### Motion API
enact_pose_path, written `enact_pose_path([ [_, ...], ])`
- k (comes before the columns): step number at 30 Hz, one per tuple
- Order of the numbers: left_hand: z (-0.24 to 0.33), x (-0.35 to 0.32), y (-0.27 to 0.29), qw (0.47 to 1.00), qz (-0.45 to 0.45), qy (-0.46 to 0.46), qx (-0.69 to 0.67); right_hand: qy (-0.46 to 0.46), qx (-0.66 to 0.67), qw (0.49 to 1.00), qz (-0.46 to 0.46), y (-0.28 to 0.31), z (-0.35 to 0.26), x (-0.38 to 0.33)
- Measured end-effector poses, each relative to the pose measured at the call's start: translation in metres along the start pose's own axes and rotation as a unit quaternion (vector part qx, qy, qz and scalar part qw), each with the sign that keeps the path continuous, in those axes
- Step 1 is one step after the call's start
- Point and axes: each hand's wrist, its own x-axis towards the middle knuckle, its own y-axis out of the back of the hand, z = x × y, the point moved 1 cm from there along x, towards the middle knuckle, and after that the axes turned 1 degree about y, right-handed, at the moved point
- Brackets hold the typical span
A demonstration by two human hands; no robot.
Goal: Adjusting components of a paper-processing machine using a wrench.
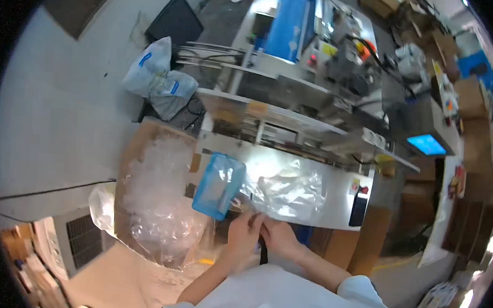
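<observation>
My left hand (244, 232) and my right hand (280, 238) meet at the near edge of the white table (338, 207). Both have their fingers curled in together; whatever is between them is too small and blurred to name. A dark strap-like piece hangs just below them. Left of my left hand, a translucent blue plastic bin (219, 186) sits at the table's left end. Just beyond my hands, clear plastic bags (289, 187) lie spread on the tabletop, shining under the light.
At left stands a large cardboard box (125, 172) filled with clear plastic pieces. White bags (163, 81) rest behind it. A machine with a blue belt (288, 24) runs beyond the table. A lit screen (426, 144) is at right. A black device (358, 210) lies at the table's right end.
</observation>
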Motion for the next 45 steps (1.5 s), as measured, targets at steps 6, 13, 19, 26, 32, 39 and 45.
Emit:
enact_pose_path([
  [6, 0.026, 0.024, -0.098, 0.997, -0.044, 0.059, -0.008, -0.066, 0.082, 0.991, 0.076, 0.063, 0.084, -0.036],
  [13, 0.017, 0.074, -0.125, 0.955, 0.012, 0.103, -0.276, -0.149, 0.153, 0.973, 0.087, 0.06, 0.189, -0.076],
  [19, -0.014, 0.149, -0.132, 0.912, -0.037, -0.215, 0.347, -0.266, 0.219, 0.889, 0.302, 0.052, 0.241, -0.087],
  [26, -0.028, 0.15, -0.164, 0.869, -0.142, -0.082, 0.466, -0.178, 0.292, 0.853, 0.394, 0.019, 0.251, -0.059],
  [32, -0.048, 0.146, -0.167, 0.858, -0.206, -0.074, 0.464, -0.245, 0.34, 0.851, 0.317, 0.014, 0.248, -0.039],
  [39, -0.039, 0.133, -0.155, 0.826, -0.305, 0.02, 0.473, -0.236, 0.384, 0.824, 0.345, 0.025, 0.264, -0.057],
  [45, -0.044, 0.1, -0.044, 0.976, -0.1, -0.012, 0.192, -0.231, 0.351, 0.834, 0.358, 0.027, 0.266, -0.062],
])
